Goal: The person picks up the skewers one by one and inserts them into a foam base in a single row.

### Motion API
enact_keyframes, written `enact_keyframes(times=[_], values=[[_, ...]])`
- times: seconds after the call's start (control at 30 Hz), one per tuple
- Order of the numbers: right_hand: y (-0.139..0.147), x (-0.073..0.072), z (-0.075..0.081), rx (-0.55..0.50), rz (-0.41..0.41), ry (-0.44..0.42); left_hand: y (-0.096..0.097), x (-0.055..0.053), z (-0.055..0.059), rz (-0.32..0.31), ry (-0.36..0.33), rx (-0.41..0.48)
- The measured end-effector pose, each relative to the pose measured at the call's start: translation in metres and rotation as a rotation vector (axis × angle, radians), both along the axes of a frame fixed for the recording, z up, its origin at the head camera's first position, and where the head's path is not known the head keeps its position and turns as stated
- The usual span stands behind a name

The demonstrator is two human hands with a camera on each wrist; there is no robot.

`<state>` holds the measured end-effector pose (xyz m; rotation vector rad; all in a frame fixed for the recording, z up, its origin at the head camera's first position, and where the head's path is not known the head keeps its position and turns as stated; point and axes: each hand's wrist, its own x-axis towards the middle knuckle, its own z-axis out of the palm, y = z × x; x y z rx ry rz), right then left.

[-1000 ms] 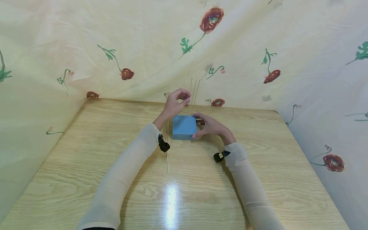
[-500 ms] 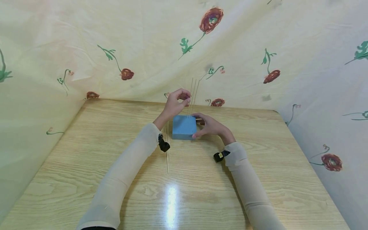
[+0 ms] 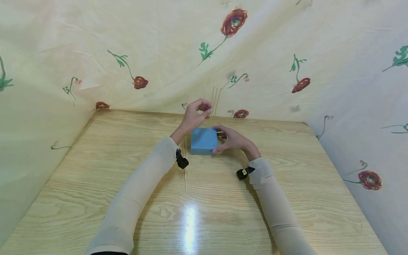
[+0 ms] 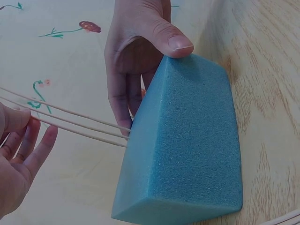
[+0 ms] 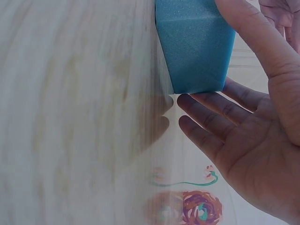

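A blue foam block (image 3: 204,140) rests on the table toward its back edge. Three thin wooden skewers (image 4: 84,124) rise from the block's top near its far right corner. With thumb and fingertips my left hand (image 3: 192,115) pinches a skewer above the block. My right hand (image 3: 236,139) grips the block's right side, its thumb at the near corner and its fingers behind. In the right wrist view the foam block (image 5: 197,51) sits between the thumb and fingers of the right hand (image 5: 253,131).
Several loose skewers (image 3: 186,180) lie on the wooden table (image 3: 223,212) left of the block, partly hidden by the left forearm and wrist camera. A flowered cloth (image 3: 172,53) hangs behind the table and along its sides.
The tip of one standing skewer has shifted slightly right and down near my left hand. Both hands have otherwise kept their places, and the block stays put.
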<state>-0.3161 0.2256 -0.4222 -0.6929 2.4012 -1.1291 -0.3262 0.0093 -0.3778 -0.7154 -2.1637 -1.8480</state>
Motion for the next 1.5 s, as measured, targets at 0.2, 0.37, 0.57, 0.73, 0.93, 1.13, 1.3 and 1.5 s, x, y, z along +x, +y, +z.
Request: enact_keyframes(times=[0.2, 0.37, 0.57, 0.73, 0.93, 1.13, 1.3, 1.5], values=[[-0.0015, 0.0027, 0.0020, 0.003, -0.003, -0.006, -0.0009, 0.0005, -0.0007, 0.005, 0.002, -0.005], [-0.0016, 0.0027, 0.0017, 0.002, -0.004, -0.009, -0.0010, 0.0008, -0.0014, 0.003, 0.007, -0.001], [-0.0013, 0.0040, 0.0016, -0.007, -0.006, -0.010, -0.0007, 0.0006, -0.0022, 0.010, 0.023, -0.013], [-0.0023, 0.0047, 0.0032, 0.007, -0.010, -0.006, -0.0005, 0.0013, -0.0019, -0.001, 0.009, 0.015], [-0.0032, 0.0062, 0.0049, 0.021, -0.012, -0.003, 0.0004, 0.0011, -0.0030, 0.004, 0.008, 0.013], [-0.0028, 0.0062, 0.0046, 0.016, -0.002, 0.001, 0.0011, 0.0017, -0.0023, 0.023, 0.018, -0.017], [-0.0019, 0.0047, 0.0031, 0.013, -0.009, -0.004, 0.0018, 0.0014, -0.0027, 0.024, 0.020, -0.018], [-0.0018, 0.0045, 0.0036, 0.003, -0.010, -0.012, 0.0023, 0.0001, -0.0031, 0.020, 0.011, -0.002]])
